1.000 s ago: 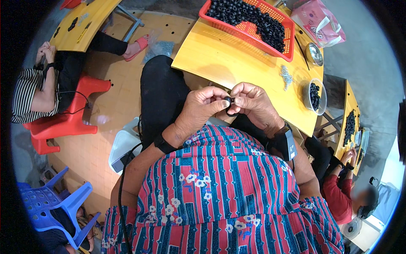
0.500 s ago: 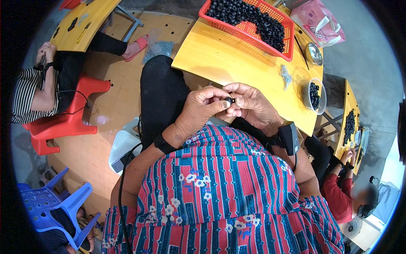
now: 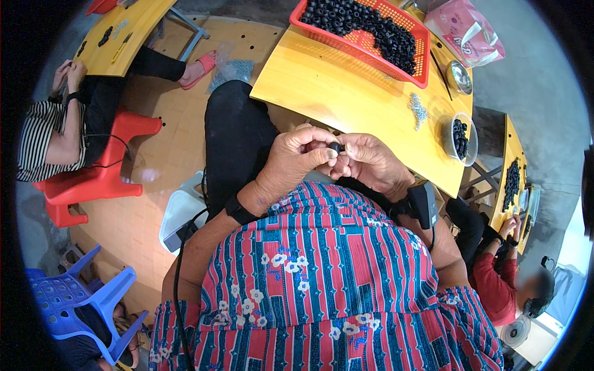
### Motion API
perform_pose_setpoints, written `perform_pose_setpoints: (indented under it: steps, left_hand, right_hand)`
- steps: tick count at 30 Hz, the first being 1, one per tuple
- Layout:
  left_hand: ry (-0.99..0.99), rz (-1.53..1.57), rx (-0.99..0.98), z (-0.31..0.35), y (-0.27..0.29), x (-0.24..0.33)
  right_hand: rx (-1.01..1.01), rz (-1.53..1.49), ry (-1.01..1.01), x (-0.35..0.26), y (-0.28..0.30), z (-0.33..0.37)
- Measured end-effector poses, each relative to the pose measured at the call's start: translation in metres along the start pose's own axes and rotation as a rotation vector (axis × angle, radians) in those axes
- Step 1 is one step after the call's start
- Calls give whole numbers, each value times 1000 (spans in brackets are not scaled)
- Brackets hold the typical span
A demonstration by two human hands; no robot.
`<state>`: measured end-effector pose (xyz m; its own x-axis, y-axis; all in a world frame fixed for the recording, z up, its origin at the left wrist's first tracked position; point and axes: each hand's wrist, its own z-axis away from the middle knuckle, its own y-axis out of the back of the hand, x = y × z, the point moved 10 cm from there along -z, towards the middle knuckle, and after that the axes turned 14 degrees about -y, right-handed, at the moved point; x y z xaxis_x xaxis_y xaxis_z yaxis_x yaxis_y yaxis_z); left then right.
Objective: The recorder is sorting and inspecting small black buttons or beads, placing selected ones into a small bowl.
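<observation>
In front of my body, close to the table's near edge, a small black round part [image 3: 335,147] sits between my fingertips. My left hand [image 3: 297,151] is closed and pinches it from the left with thumb and index finger. My right hand [image 3: 374,162] is also closed, its thumb and fingertips pressed against the right end of the same part. Whether a smaller piece lies under the right fingertips is hidden. A red plastic basket [image 3: 346,46] of similar black parts stands on the yellow table [image 3: 322,93]. A pile of small silvery pieces [image 3: 418,111] lies nearer me.
On the table's right side are a clear tub [image 3: 473,139] with black parts, a metal bowl [image 3: 459,78], a dark rod [image 3: 441,71] and a pink bag [image 3: 464,31]. Co-workers sit left and right. A red stool [image 3: 99,161] and blue chair [image 3: 93,297] stand left.
My right index finger has curled in closer to the black part, and the right fingertips have shifted slightly. The left hand has kept its pinch almost unmoved.
</observation>
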<state>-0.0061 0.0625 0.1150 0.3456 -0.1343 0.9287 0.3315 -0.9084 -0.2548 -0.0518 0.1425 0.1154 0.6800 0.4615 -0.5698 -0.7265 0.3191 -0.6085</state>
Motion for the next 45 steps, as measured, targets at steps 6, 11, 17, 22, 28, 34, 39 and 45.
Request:
perform_pose_setpoints:
  steps: [6,11,17,22,28,34,39,45]
  left_hand:
    - [-56,-57,-9,-2,1,4]
    - [-12,51,5,-2,-3,4]
    - [130,143,-83,3,-16,-5]
    - [109,23,-169,2,-22,-9]
    - [27,38,-35,0,-16,-4]
    - [-6,-33,-32,-1,-12,-1]
    - [77,-28,-62,-4,-14,4]
    - [102,99,17,-7,-18,3]
  right_hand:
    - [36,21,34,-2,1,0]
    - [60,147,74,-6,3,0]
    - [174,421,174,-19,-5,4]
    - [221,520,229,-20,-3,5]
    - [259,549,264,-23,-6,5]
    - [273,500,248,-18,-1,0]
    - [309,420,251,-18,3,-2]
    - [381,387,295,-40,19,20]
